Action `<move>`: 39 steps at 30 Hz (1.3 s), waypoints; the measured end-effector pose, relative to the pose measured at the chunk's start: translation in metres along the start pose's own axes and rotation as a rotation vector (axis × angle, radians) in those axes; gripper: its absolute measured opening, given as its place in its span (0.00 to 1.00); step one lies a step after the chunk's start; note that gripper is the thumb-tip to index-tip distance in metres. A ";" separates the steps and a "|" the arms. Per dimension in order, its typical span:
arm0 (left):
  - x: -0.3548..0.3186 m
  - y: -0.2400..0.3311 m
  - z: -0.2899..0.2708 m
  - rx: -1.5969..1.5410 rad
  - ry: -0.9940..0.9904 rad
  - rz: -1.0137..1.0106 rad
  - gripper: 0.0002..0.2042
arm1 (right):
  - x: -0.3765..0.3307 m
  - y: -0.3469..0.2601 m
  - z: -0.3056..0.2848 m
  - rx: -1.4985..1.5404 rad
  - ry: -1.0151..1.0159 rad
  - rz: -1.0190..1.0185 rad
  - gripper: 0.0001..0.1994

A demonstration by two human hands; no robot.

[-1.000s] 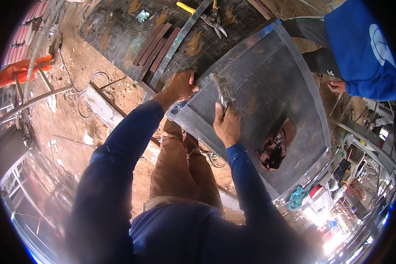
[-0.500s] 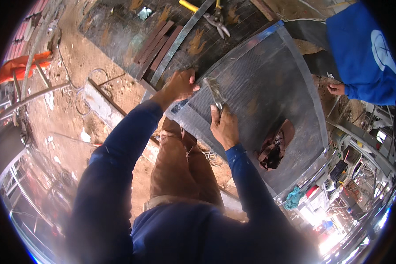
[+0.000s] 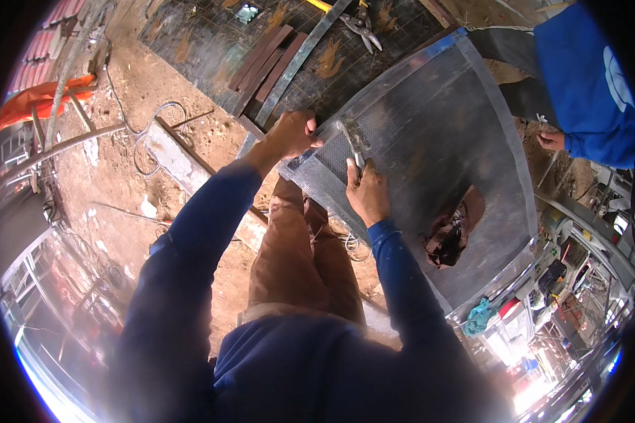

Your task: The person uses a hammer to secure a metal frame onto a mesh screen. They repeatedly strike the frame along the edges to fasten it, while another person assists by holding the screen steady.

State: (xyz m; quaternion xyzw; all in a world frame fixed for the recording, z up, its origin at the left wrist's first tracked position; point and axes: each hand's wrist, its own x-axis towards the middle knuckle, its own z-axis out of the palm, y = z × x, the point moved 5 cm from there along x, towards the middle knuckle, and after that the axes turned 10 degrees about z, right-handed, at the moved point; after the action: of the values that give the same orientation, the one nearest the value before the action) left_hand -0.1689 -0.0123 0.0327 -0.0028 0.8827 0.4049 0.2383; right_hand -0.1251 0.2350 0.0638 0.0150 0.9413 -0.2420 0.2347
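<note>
Your left hand (image 3: 293,134) grips the mesh sheet's (image 3: 430,141) near corner on the bench (image 3: 190,35) while your right hand (image 3: 367,194) clasps snips (image 3: 353,144), cut barely started, most mesh uncut.

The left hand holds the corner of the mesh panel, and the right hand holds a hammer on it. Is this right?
Not quite. In the head view the right hand holds metal snips, not a hammer, on the mesh panel. The left hand does hold the panel's corner.
</note>
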 end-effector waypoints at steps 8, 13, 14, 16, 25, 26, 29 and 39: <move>-0.002 -0.002 0.004 -0.003 0.130 0.151 0.21 | -0.021 -0.013 -0.010 0.039 -0.046 -0.045 0.23; 0.000 -0.002 0.004 -0.004 0.089 0.154 0.21 | -0.020 -0.017 0.010 -0.050 -0.052 -0.106 0.22; -0.001 0.000 0.005 0.010 0.080 0.164 0.22 | -0.023 -0.023 -0.001 -0.009 -0.028 -0.116 0.22; -0.003 0.001 0.003 0.016 0.097 0.174 0.22 | -0.022 -0.026 -0.003 0.006 -0.011 -0.100 0.23; -0.005 -0.002 0.000 0.007 0.087 0.136 0.19 | -0.002 -0.027 -0.022 0.161 -0.039 0.158 0.25; -0.002 -0.002 0.000 0.011 0.094 0.141 0.19 | 0.013 -0.029 -0.020 0.088 -0.050 0.122 0.25; -0.004 0.001 0.006 0.012 0.090 0.106 0.17 | 0.018 -0.021 -0.025 0.019 -0.032 0.051 0.23; -0.001 -0.009 0.020 -0.093 0.128 0.146 0.17 | 0.006 -0.011 -0.006 0.066 0.160 0.076 0.28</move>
State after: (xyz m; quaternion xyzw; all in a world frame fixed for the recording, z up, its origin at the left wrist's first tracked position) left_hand -0.1578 -0.0046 0.0157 0.0245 0.8742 0.4608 0.1510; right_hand -0.1347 0.2277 0.0704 0.0777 0.9474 -0.2616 0.1671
